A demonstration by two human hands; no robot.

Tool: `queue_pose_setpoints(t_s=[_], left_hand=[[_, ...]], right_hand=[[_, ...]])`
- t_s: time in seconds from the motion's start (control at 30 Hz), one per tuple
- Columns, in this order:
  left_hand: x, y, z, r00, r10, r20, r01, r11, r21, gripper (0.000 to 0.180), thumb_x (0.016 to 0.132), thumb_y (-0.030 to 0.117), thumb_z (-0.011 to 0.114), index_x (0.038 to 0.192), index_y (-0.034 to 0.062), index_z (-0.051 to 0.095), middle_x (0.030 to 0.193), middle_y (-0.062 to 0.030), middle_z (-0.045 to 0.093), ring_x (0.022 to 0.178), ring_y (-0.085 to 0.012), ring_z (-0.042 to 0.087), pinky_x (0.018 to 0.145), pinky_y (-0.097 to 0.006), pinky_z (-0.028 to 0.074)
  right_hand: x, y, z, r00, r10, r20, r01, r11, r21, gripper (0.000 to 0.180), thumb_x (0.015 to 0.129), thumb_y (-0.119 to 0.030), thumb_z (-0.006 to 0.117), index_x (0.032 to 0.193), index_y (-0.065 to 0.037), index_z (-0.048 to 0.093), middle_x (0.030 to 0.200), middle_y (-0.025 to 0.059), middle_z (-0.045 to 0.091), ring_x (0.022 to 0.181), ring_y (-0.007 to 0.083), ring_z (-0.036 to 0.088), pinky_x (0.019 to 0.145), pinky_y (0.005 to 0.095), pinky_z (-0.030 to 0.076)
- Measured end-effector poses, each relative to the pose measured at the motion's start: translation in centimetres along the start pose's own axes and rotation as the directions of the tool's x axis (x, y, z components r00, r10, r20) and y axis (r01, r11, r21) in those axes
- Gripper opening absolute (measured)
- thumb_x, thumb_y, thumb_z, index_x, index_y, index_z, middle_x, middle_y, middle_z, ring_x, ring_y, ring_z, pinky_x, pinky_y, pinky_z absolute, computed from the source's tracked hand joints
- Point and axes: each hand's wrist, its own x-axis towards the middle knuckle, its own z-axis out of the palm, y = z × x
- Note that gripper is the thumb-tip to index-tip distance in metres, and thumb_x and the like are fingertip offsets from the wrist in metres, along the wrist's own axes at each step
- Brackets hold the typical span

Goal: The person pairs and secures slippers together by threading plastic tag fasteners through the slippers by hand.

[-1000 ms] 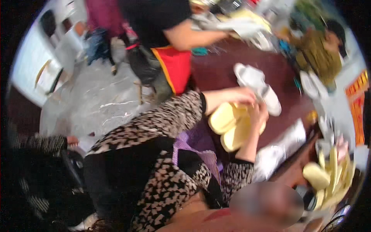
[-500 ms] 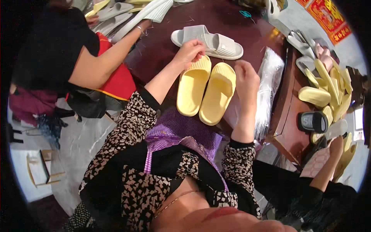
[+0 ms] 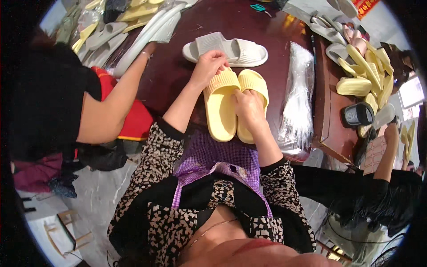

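Observation:
A pair of yellow slippers stands side by side in front of me, toes pointing away: a left yellow slipper [image 3: 221, 116] and a right yellow slipper [image 3: 245, 131]. My left hand [image 3: 208, 69] is closed in a pinch over the toe of the left one; whatever its fingertips hold is too small to make out. Bent into the foot opening of the right slipper, my right hand [image 3: 250, 109] has its fingers closed at the inner edge of the ribbed strap. Just beyond the toes lies a pair of light grey slippers [image 3: 251, 53], soles down and overlapping.
Clear plastic bags [image 3: 297, 98] lie in a stack on the dark red table [image 3: 178, 53], right of the slippers. More yellow slippers [image 3: 373, 73] and a black slipper [image 3: 357, 115] are heaped further right. At left, a co-worker's arm [image 3: 120, 102] reaches toward another slipper pile.
My right hand has come in from beside the right yellow slipper and now sits inside its opening. My left hand stays by the left slipper's toe. The whole view has shifted slightly.

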Motion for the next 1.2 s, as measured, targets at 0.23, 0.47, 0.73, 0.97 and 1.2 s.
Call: queue_pose_setpoints(t_s=[0.23,0.47,0.73,0.97,1.2], left_hand=[[0.7,-0.9,-4.6,0.831,0.5,-0.244,-0.329,0.796,0.508,0.026,0.088,0.015,0.057,0.108,-0.002,0.059,0.096,-0.0081,0.064,0.085,-0.0154,0.06,0.076,-0.027,0.047],[1.9,-2.5,-8.1,0.942,-0.021,-0.335,0.058,0.993,0.1,0.035,0.089,0.021,0.057,0.115,-0.0013,0.052,0.086,-0.0053,0.059,0.064,-0.0118,0.057,0.053,-0.023,0.044],[3.0,-3.5,-7.5,0.973,-0.173,-0.152,0.141,0.97,-0.199,0.034,0.088,0.021,0.056,0.112,-0.0022,0.05,0.081,-0.0059,0.056,0.064,-0.0195,0.061,0.049,-0.029,0.048],[3.2,-3.2,-7.3,0.962,-0.216,-0.165,0.176,0.958,-0.228,0.026,0.088,0.016,0.055,0.104,-0.0033,0.05,0.083,-0.0085,0.055,0.071,-0.0271,0.064,0.054,-0.034,0.052],[2.8,-3.4,-7.2,0.946,-0.257,-0.199,0.146,0.883,-0.445,0.02,0.086,0.009,0.053,0.098,-0.0064,0.048,0.087,-0.0134,0.054,0.082,-0.0378,0.062,0.067,-0.046,0.055]], right_hand=[[-2.0,0.2,-6.2,0.987,0.008,-0.16,0.005,0.997,0.083,0.009,0.076,-0.01,0.056,0.082,-0.005,0.06,0.069,0.0166,0.058,0.07,0.0316,0.059,0.063,0.0424,0.048],[-0.4,11.0,-20.6,0.923,0.169,-0.346,-0.283,0.907,-0.313,0.015,0.081,-0.015,0.054,0.08,-0.006,0.065,0.061,0.014,0.056,0.059,0.0257,0.058,0.053,0.0382,0.046],[-5.0,31.9,-34.9,0.718,0.388,-0.577,-0.632,0.711,-0.308,0.028,0.085,-0.022,0.056,0.108,-0.009,0.065,0.089,0.0168,0.067,0.08,0.0237,0.065,0.072,0.0322,0.049],[-8.3,31.8,-27.5,0.639,0.613,-0.464,-0.715,0.697,-0.064,0.021,0.085,-0.017,0.057,0.102,-0.009,0.067,0.095,0.0178,0.066,0.088,0.0285,0.064,0.08,0.0361,0.049],[-5.1,26.0,-24.4,0.775,0.487,-0.402,-0.55,0.834,-0.048,0.025,0.085,-0.018,0.058,0.104,-0.003,0.065,0.094,0.0164,0.067,0.086,0.0243,0.065,0.076,0.0322,0.049]])
